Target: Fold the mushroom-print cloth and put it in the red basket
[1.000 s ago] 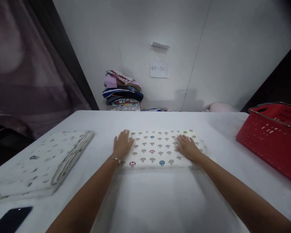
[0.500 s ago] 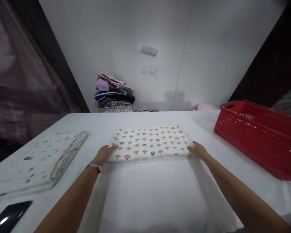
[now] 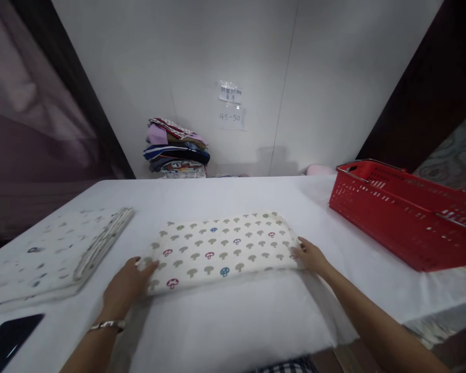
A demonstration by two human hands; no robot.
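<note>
Left hand (image 3: 123, 291) and right hand (image 3: 311, 257) well apart, thumbs (image 3: 151, 268) inward, forearms (image 3: 367, 313) outstretched.

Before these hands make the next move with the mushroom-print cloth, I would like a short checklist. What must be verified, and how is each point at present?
1. Left hand on the cloth's left end: ok, it grips there.
2. Right hand on the opposite end: ok, it grips there.
3. Cloth apart from the other folded cloth: ok, bare table shows between them.
4. Phone out from under the cloth: ok, it lies apart at the near left.
5. Red basket not touching the cloth: ok, there is a gap.
6. Underside neatly folded: cannot tell, it is hidden.
</note>
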